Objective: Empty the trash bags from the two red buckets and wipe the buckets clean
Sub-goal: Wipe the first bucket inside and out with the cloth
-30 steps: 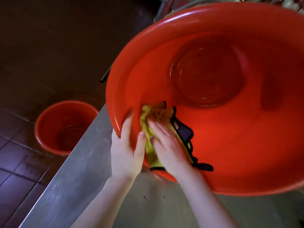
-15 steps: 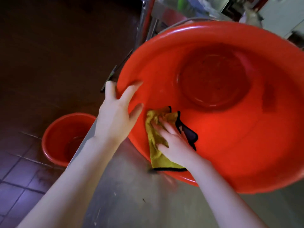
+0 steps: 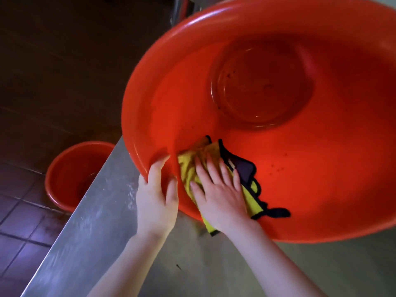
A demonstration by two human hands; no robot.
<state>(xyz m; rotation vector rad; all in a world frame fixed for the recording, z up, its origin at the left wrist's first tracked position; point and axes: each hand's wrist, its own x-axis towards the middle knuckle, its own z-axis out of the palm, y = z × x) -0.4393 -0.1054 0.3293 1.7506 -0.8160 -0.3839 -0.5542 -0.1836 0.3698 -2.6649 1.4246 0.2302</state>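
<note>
A large red bucket [image 3: 321, 179] lies tilted on the steel table, its mouth facing me, with dark specks on its bottom. My left hand [image 3: 157, 200] grips its near-left rim, thumb inside. My right hand [image 3: 220, 194] lies flat, fingers spread, pressing a yellow cloth with black edging [image 3: 190, 166] against the inner wall near the rim. The cloth hangs partly over the rim. A second, smaller-looking red bucket [image 3: 64, 168] stands upright on the floor to the left, with no bag visible in it.
The steel table [image 3: 90, 232] runs under the tilted bucket; its left edge drops to a dark tiled floor [image 3: 19, 221]. Metal legs [image 3: 182, 7] show at the top behind the bucket.
My left hand has slid down the rim from higher on the left side to the near-left edge. My right hand and the cloth stay pressed on the inner wall, shifted slightly.
</note>
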